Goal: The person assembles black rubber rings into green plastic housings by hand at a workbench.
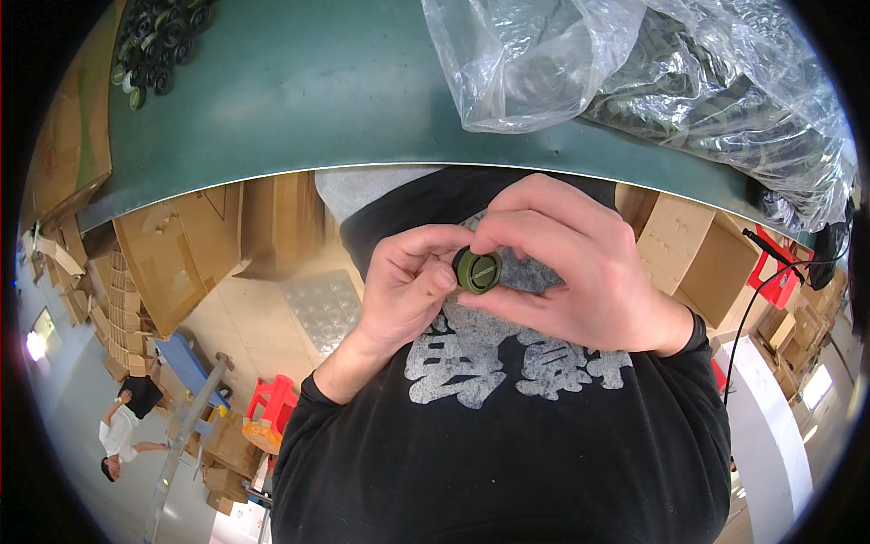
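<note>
Between both hands, in front of my chest, is a small round olive-green and black piece (479, 271), like a cap or a small wheel. Its flat green face with a raised rim and curved slots is turned to the right. My left hand (405, 283) is closed, pinching the piece at its left side with thumb and forefinger. From the right, my right hand (571, 263) curls round it, fingertips at the top edge and thumb at the bottom. The back of the piece is mostly hidden by my left fingers.
On the green table (299, 91) beyond my hands, a pile of similar round pieces (161, 43) lies at far left. Clear plastic bags (544, 68) with dark contents cover the right. Cardboard boxes (181, 258), red stools (272, 401), a black cable (745, 313) and a distant person (122, 426) surround me.
</note>
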The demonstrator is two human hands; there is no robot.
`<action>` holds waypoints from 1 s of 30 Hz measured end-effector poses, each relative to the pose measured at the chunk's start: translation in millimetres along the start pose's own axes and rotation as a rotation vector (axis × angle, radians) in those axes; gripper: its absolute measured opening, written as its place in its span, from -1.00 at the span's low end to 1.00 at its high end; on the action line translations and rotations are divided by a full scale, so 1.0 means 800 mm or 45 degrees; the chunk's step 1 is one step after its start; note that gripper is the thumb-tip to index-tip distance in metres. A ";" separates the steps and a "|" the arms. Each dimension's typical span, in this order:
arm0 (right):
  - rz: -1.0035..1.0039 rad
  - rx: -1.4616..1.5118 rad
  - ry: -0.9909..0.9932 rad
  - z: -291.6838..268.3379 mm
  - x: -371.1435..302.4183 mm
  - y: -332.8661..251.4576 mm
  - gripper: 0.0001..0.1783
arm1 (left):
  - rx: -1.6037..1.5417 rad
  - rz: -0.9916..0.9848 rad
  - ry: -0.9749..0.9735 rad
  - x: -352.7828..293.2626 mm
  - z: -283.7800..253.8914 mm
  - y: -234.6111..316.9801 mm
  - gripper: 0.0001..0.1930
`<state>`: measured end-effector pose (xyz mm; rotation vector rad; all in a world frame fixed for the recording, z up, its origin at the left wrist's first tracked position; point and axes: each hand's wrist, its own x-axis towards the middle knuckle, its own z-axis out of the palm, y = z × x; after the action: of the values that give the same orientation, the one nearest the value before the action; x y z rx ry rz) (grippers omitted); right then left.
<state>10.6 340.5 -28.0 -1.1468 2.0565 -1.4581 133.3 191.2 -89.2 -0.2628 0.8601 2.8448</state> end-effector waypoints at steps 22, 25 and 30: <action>-0.298 0.076 0.108 0.009 0.000 0.021 -0.54 | -0.249 -0.128 -0.074 0.001 0.004 0.001 -0.54; -0.179 0.153 0.111 0.009 0.000 0.015 -0.56 | -0.268 -0.115 -0.102 0.001 0.001 -0.002 -0.55; -0.141 0.167 0.055 0.006 0.001 0.012 -0.57 | -0.306 -0.136 -0.046 -0.002 0.007 0.000 -0.55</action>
<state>9.3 338.1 -38.0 -1.2029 1.9202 -1.6574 133.9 194.7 -84.5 -0.2756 0.4809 2.8400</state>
